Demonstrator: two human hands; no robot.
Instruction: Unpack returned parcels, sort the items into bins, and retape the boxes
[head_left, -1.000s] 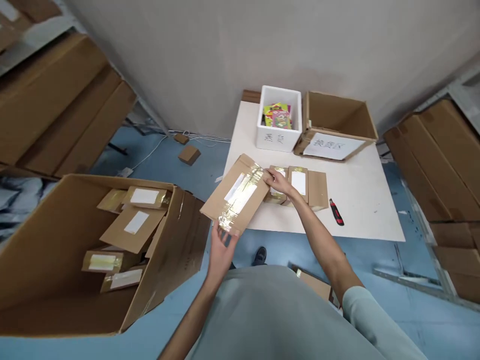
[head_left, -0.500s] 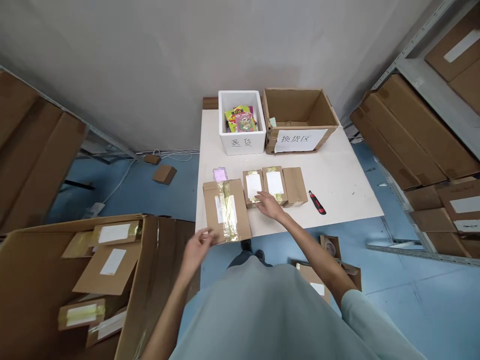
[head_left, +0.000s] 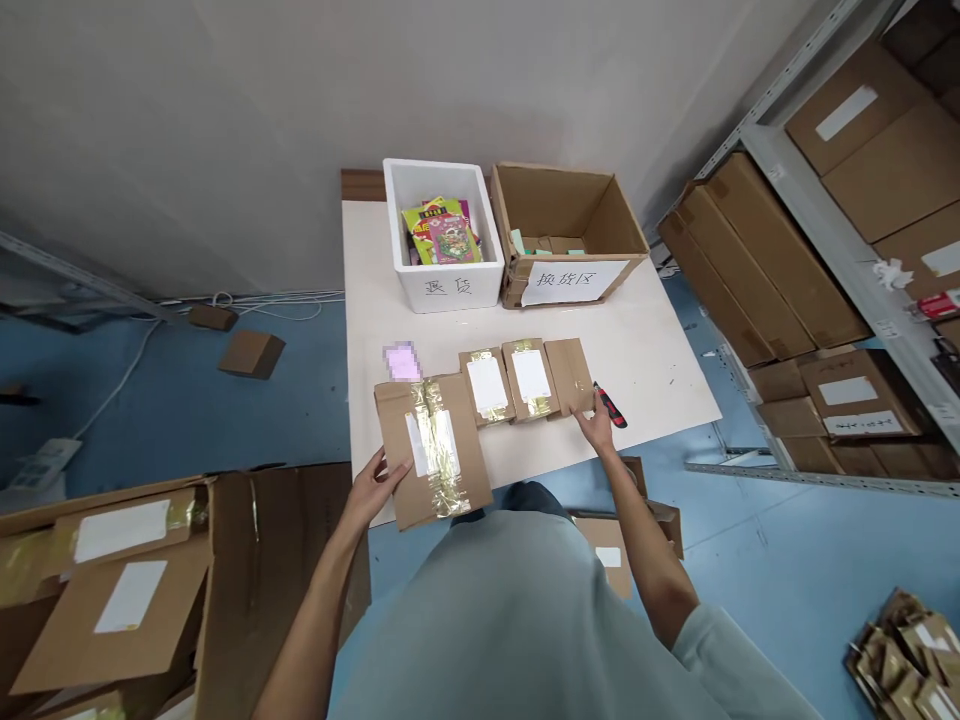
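A plain grey wall (head_left: 300,120) rises behind a white-topped table (head_left: 652,350). The floor (head_left: 787,590) is blue, with white cables (head_left: 300,298) running along the foot of the wall. At right stands a grey metal shelving unit (head_left: 816,215) stacked with cardboard cartons (head_left: 776,260); the light is soft.

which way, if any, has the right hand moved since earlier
Yes: the right hand has moved right along the table, from the small labelled boxes to the plain box and knife.
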